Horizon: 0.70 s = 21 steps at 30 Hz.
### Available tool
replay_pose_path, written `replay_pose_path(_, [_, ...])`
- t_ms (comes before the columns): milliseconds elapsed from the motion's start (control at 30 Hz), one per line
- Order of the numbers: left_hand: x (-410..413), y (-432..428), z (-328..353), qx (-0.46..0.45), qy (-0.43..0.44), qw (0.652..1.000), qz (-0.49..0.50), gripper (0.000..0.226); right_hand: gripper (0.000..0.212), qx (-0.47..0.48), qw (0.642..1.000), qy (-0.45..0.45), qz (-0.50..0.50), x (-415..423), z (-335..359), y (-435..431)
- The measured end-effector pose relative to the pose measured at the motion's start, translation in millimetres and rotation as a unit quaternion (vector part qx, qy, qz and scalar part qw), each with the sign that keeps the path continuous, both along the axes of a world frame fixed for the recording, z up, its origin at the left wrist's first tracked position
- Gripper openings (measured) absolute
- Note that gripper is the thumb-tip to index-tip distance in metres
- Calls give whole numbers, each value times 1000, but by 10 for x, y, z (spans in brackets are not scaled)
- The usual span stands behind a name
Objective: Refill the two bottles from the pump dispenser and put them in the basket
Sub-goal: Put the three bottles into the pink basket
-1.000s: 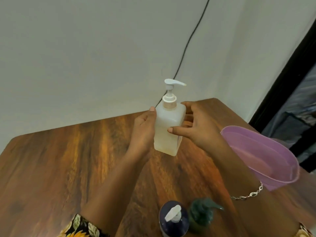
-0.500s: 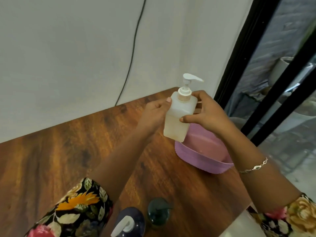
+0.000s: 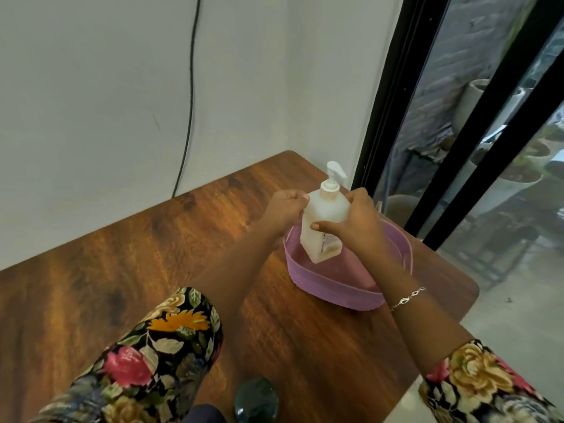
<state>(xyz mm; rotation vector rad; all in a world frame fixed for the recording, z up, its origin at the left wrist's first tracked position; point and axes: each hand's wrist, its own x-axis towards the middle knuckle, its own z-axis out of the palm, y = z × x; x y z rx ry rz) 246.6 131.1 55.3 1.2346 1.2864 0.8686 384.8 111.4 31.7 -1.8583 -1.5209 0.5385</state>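
Note:
A white translucent pump bottle (image 3: 323,221) hangs upright inside the rim of the purple basket (image 3: 323,285) at the table's right end, its base low in the basket. My left hand (image 3: 283,210) grips its left shoulder with curled fingers. My right hand (image 3: 354,222) wraps its right side, thumb across the front. A dark green bottle (image 3: 256,398) stands at the near edge, seen from above. Beside it, a dark blue bottle (image 3: 204,415) is mostly hidden by my left sleeve.
The wooden table (image 3: 122,270) meets a white wall at the back, with a black cable (image 3: 189,102) hanging down it. Just right of the basket the table ends, beside a black-framed glass door (image 3: 457,148).
Both hands carried the white pump bottle rightward and lowered it into the purple basket. The view turned right, so the dark bottles slid towards the frame's bottom edge.

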Motion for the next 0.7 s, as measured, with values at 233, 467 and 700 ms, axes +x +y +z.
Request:
replay_pose_path(233, [134,231,-301,-42,17,998,-45,38,83,-56,996,-57,26,60,-258,131])
replay_pose_path(467, [178,418,-422,-51,27,995,-77,47,72,-65,994,-65,62,83,-399,229])
replay_pose_path(700, [121,412,-497,-51,7,996,-71,47,73,-81,992,-68,74,39,-602,374])
